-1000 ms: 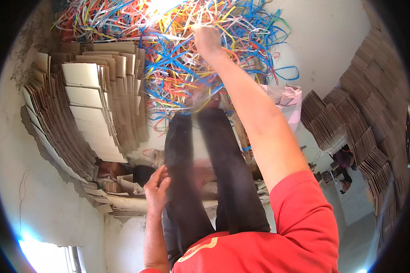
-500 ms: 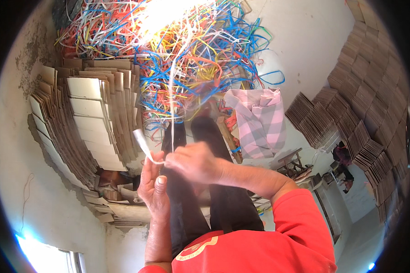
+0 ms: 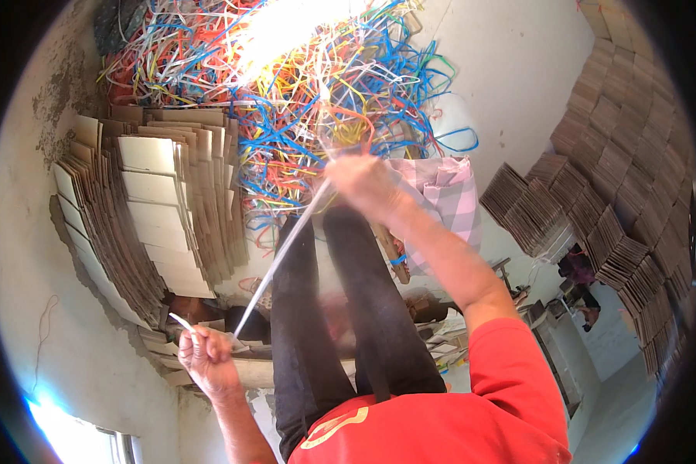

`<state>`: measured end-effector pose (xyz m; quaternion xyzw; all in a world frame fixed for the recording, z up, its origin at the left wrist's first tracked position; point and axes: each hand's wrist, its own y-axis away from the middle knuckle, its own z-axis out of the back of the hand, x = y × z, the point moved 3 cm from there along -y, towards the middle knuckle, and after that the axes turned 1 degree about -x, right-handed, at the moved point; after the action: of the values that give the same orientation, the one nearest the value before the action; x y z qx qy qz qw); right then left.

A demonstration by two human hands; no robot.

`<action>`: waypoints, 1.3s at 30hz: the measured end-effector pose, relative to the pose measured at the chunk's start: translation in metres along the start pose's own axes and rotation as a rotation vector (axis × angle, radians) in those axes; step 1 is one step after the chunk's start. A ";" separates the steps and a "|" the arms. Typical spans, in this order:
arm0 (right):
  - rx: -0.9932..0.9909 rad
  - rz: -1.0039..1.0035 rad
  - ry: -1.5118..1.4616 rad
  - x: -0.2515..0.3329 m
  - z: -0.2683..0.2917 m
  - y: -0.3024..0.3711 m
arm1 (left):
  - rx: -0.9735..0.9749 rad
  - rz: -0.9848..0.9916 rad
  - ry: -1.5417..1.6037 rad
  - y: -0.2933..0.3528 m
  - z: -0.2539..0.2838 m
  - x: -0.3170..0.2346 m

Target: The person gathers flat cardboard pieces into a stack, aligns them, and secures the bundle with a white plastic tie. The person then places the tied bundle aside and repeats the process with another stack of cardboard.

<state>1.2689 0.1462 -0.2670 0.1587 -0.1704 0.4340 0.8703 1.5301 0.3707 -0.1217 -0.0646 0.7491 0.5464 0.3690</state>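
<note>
A white plastic strap (image 3: 280, 259) runs slantwise, taut, between my two hands in front of my dark trouser legs. My left hand (image 3: 211, 365), low on the left, is closed on the strap, with a short white end poking up past the fingers. Farther off and higher, my right hand (image 3: 361, 184) is closed round the other part of it, somewhat blurred by motion. Beyond the right hand lies a tangled heap of coloured straps (image 3: 278, 147), mostly blue, red, yellow and white. Whether the strap still runs on into the heap is hard to make out in the blur.
Stacks of flat cardboard (image 3: 153, 185) stand to the left by the wall. A pink and grey checked cloth (image 3: 448, 193) hangs just right of my right forearm. Many brown cardboard bundles (image 3: 611, 155) line the right side. Strong glare covers the heap's top.
My hands have drawn apart: the left went down and to the left and closed on the strap, the right moved up and away. The strap now stretches between them.
</note>
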 end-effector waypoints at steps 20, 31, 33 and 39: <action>-0.450 -1.002 -0.914 -0.253 -0.034 -0.087 | -1.073 0.064 -1.406 0.141 0.489 -0.034; -0.034 -1.218 -0.091 -0.299 -0.173 -0.229 | -0.646 0.533 -0.975 0.097 0.335 0.139; 0.336 -0.982 -0.072 -0.335 -0.178 -0.234 | -0.639 0.574 -0.913 0.089 0.329 0.136; -0.172 -1.040 -1.047 -0.353 -0.180 -0.168 | -0.611 0.613 -0.840 0.064 0.299 0.121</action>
<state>1.2342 -0.1211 -0.6023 0.3364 -0.4992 -0.1814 0.7776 1.5551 0.6922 -0.1872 0.2724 0.3325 0.7971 0.4240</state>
